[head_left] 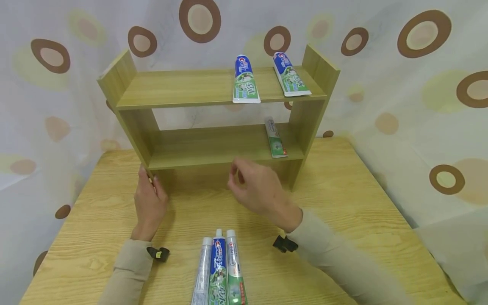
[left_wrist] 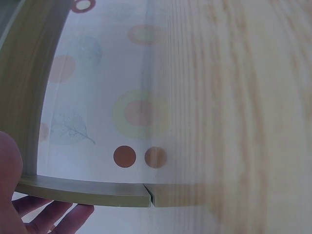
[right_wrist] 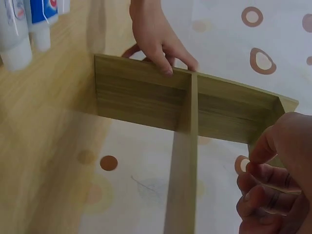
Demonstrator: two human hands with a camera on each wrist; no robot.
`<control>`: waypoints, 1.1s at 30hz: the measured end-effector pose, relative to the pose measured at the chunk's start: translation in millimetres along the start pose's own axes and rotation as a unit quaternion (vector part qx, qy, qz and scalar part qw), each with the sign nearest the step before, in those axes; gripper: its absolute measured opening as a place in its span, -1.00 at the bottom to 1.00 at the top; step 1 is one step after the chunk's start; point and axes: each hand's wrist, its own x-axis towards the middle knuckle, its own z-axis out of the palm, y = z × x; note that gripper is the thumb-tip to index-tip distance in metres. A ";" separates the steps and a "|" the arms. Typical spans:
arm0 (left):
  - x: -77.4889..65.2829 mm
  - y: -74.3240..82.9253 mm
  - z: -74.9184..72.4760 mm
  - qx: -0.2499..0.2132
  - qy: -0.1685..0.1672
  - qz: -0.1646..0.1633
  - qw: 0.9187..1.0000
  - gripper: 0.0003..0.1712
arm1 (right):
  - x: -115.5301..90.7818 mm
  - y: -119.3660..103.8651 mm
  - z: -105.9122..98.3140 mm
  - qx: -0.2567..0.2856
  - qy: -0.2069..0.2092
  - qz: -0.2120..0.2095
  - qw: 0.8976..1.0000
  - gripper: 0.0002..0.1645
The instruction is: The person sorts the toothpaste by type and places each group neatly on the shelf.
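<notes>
My left hand (head_left: 150, 205) grips the left side panel of a two-tier wooden shelf (head_left: 183, 160), low down near the table. In the left wrist view its fingers (left_wrist: 73, 218) wrap round the panel's edge. In front of the middle board, my right hand (head_left: 259, 186) hovers with fingers curled and thumb tip near the index fingertip, nothing between them. A green and silver toothpaste tube (head_left: 275, 137) lies on the middle board at the right. On the top board lie two blue and green toothpaste tubes, one nearer the centre (head_left: 245, 82) and one at the right end (head_left: 291, 76).
Three more toothpaste tubes lie side by side on the table before the shelf: a silver one (head_left: 203, 271), a blue and green one (head_left: 218, 271) and a green and white one (head_left: 235, 271). Behind the wooden table (head_left: 335, 203) hangs a patterned cloth (head_left: 381, 84).
</notes>
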 end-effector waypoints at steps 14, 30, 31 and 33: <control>7.8 1.5 -0.6 -0.002 -0.002 0.000 1.000 -0.46 | -28.1 -1.0 26.6 0.007 -0.010 0.043 0.999 -0.97; 0.3 0.6 -1.9 -0.001 -0.016 -0.015 1.000 -0.43 | -61.5 -4.2 54.6 0.045 -0.051 0.090 0.994 -0.93; 0.3 0.6 -2.0 -0.002 -0.016 -0.016 1.000 -0.43 | -63.1 -4.8 55.5 0.045 -0.052 0.092 0.993 -0.93; 0.3 0.8 -2.2 -0.002 -0.017 -0.017 1.000 -0.43 | -66.1 -6.1 57.6 0.045 -0.056 0.097 0.993 -0.92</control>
